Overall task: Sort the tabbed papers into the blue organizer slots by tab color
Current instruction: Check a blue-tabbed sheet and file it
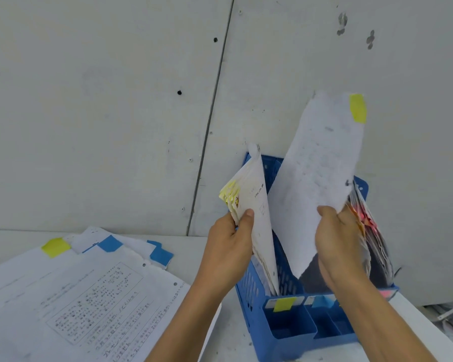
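- Clamps yellow-tabbed stack (256, 205) with left grip (229, 248) — in left slot of blue organizer (290, 327).
- Pinches yellow-tabbed sheet (319, 178) with right grip (338, 244) — tilted over the slots.

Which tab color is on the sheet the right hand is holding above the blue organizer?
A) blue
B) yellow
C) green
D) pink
B: the sheet pinched by the right hand has a yellow tab at its top corner.
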